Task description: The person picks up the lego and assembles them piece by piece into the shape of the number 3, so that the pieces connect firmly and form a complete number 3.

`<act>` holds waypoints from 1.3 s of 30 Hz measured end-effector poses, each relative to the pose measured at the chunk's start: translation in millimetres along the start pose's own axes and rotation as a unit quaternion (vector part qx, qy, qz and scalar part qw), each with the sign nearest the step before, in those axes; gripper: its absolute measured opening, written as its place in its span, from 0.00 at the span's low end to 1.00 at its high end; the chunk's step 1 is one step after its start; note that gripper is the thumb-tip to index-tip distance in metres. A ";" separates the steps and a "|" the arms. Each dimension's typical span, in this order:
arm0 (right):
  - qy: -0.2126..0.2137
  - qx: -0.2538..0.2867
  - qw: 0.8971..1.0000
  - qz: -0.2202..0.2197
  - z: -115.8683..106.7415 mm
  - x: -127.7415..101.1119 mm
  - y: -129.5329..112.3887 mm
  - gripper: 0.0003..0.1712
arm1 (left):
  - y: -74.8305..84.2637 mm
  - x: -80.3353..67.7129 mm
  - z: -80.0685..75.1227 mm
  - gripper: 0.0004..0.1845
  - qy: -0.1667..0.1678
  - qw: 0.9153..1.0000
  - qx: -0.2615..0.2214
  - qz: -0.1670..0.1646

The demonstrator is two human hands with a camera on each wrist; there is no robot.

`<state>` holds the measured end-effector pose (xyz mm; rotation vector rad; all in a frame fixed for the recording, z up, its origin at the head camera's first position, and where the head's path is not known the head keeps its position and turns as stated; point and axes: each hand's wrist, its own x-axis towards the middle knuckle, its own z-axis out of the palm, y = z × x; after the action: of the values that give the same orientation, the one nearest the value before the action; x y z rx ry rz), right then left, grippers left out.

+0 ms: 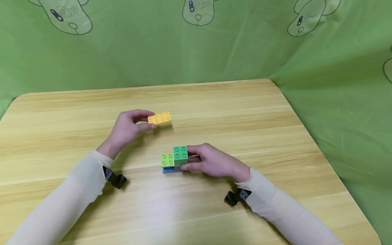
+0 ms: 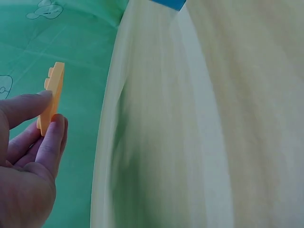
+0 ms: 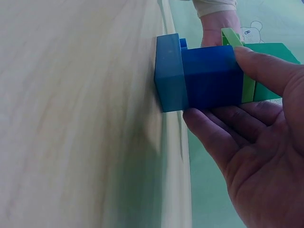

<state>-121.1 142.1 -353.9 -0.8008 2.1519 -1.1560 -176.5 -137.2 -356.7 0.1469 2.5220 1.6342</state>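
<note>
While the left hand (image 1: 127,127) pinches the orange plate (image 1: 159,118) by one short end, thumb on one side and fingertips on the other, the rest of the plate sticks out to the right, so its long axis runs roughly left-right across the table (image 1: 275,136). From the head view it looks lifted a bit off the wood with a shadow under it, but I can't say for sure that it's clear of the surface. In the left wrist view the plate (image 2: 52,97) shows edge-on, studs pointing away from the palm, with the hand (image 2: 28,161) curled round its near end.

The stack (image 1: 174,159) sits nearer the person and slightly to the right of the plate, close by but not touching it. It's a dark green brick (image 1: 180,153) standing higher, a lime brick (image 1: 167,159) beside it on the left, and a blue base (image 1: 169,169) underneath, resting on the table. The right hand (image 1: 211,161) grips the stack from its right side, fingers wrapped round the dark green and blue parts. In the right wrist view the fingers (image 3: 266,71) press on the blue block (image 3: 199,78), with lime and green showing behind.

So the key bit: the free end of the plate points right, and the stack's studded tops lie toward the person from it. My guess is the lime brick's open studs are the nearest landing spot, since the right hand covers the other side.
</note>
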 end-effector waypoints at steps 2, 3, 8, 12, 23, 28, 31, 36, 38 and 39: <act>0.000 0.000 1.000 0.001 -0.1 0.4 -1.2 0.21 | -1.9 -2.8 -2.2 0.22 0.007 1.000 -0.012 -0.006; 0.000 0.000 1.000 0.001 -0.3 0.3 -1.9 0.22 | -2.3 -4.0 -3.4 0.22 0.010 1.000 -0.014 -0.009; -0.001 0.000 1.000 -0.003 -0.9 0.0 -3.2 0.23 | -2.6 -9.6 -8.7 0.22 0.012 1.000 -0.010 -0.018; -0.001 -0.002 1.000 0.002 -1.0 -0.6 -2.1 0.23 | -3.1 -13.6 -11.0 0.24 0.004 0.999 -0.017 -0.028; -0.002 -0.008 1.000 -0.005 -1.7 1.4 -1.3 0.22 | -5.4 -33.7 -14.9 0.24 0.027 0.999 -0.029 -0.027; -0.003 -0.013 1.000 -0.004 -1.6 1.5 -2.0 0.22 | -6.4 -44.6 -15.1 0.24 0.031 0.998 -0.039 -0.030; -0.003 -0.013 1.000 -0.005 -1.4 1.5 -2.1 0.21 | -7.3 -49.0 -13.9 0.24 0.031 0.997 -0.054 -0.035; -0.005 -0.005 1.000 -0.011 -1.5 1.5 -2.4 0.21 | -5.0 -56.1 -14.5 0.25 0.033 0.996 -0.071 -0.036; -0.005 -0.001 1.000 -0.010 -1.4 1.7 -2.1 0.21 | -2.8 -57.7 -15.9 0.25 0.040 0.996 -0.079 -0.029; -0.005 0.000 1.000 -0.010 -1.5 1.7 -1.8 0.21 | -1.5 -58.1 -16.7 0.25 0.043 0.995 -0.084 -0.026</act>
<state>-122.8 140.9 -352.0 -0.8284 2.1411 -1.1599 -122.0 -161.8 -347.9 -0.0067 2.4118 1.8590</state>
